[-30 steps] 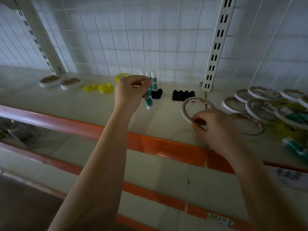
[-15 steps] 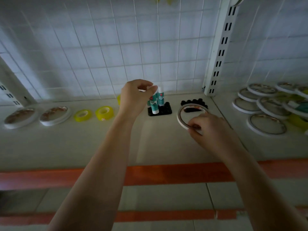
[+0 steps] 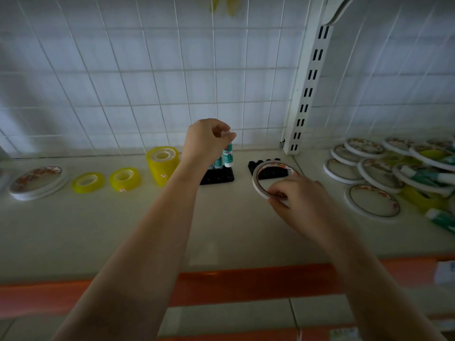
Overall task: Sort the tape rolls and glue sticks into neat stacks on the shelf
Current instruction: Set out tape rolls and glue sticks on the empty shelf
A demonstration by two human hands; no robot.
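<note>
Glue stick [image 3: 228, 156] upright, long axis vertical, cap end pinched in left hand [image 3: 206, 141], base at black holder [image 3: 216, 175] on shelf [image 3: 123, 232]. Other sticks behind the hand, count unclear. Right hand [image 3: 299, 196] grips thin white tape ring [image 3: 261, 179], tilted up on edge, partly masking second black holder [image 3: 268, 168]. Yellow tape stack [image 3: 162, 164] just left of the wrist. Jumbled rings and sticks [image 3: 394, 173] far right, cut off by frame.
</note>
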